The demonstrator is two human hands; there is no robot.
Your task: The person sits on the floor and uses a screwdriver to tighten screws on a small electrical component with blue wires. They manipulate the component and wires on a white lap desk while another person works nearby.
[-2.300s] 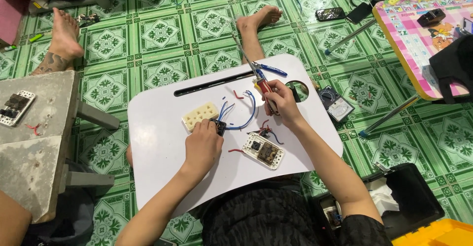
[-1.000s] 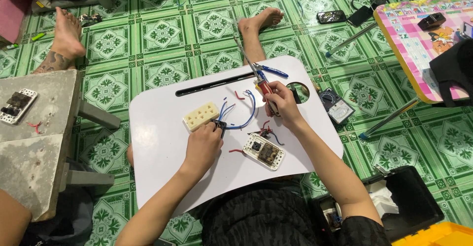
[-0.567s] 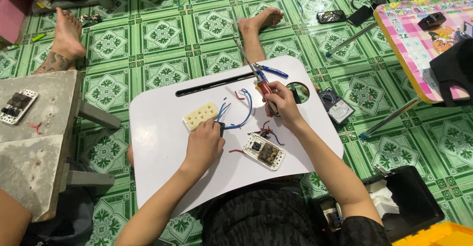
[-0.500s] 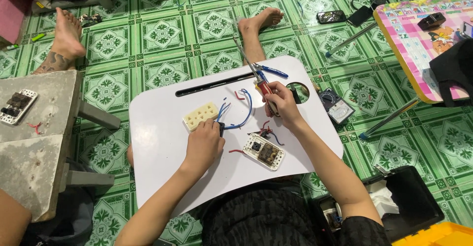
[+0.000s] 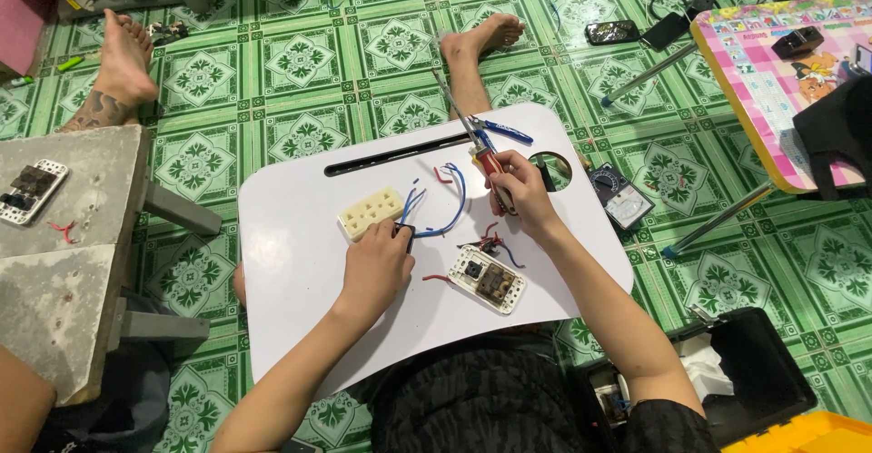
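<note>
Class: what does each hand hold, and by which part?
Right hand: screwdriver, by its red handle. Left hand: a small black part with blue wires, pinched at its end.

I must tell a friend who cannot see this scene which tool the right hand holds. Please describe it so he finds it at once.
Look at the white lap table on the green tiled floor. Near its far edge, the right hand grips a screwdriver with a red handle, its thin metal shaft pointing away. The blue-handled pliers beside it lie untouched.
</note>
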